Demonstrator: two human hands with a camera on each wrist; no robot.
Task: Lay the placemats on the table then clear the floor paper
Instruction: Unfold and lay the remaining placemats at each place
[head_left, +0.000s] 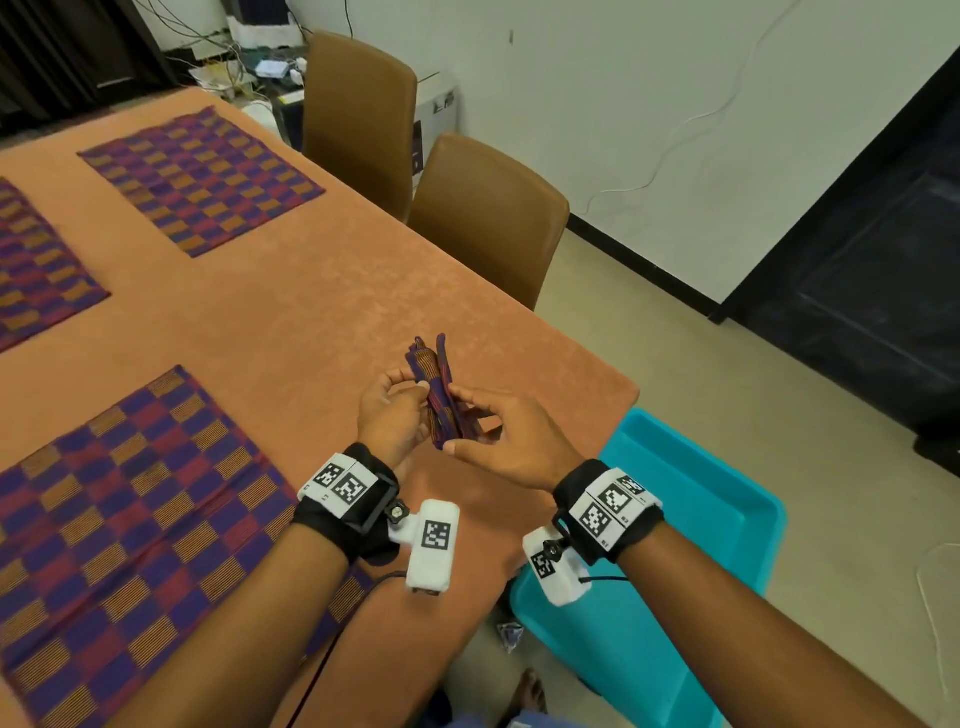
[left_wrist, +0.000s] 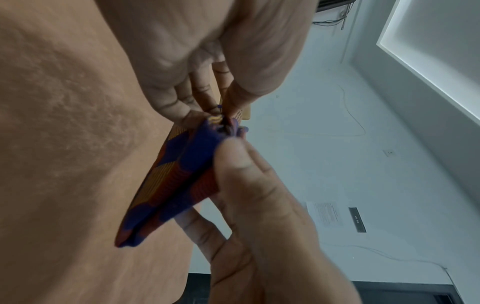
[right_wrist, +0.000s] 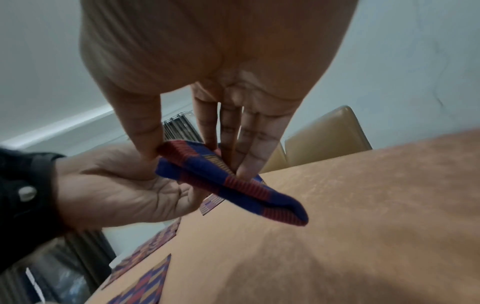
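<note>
A folded placemat (head_left: 440, 384), checked in purple, red and orange, stands on edge above the near right part of the orange table (head_left: 322, 312). My left hand (head_left: 415, 402) pinches its left side and my right hand (head_left: 460, 418) pinches its right side. In the left wrist view the left hand's thumb and fingers (left_wrist: 182, 111) nip the folded placemat (left_wrist: 176, 179) at its top corner. In the right wrist view the right hand's thumb and fingers (right_wrist: 244, 168) clamp the folded placemat (right_wrist: 233, 191). Three more placemats lie flat: far (head_left: 202, 179), left (head_left: 36, 265), near (head_left: 135, 525).
A teal plastic bin (head_left: 691, 519) stands on the floor at the table's right corner. A small crumpled grey scrap (head_left: 510, 635) lies on the floor beside it. Two brown chairs (head_left: 488, 218) are tucked at the table's right side. Cables and boxes clutter the far floor.
</note>
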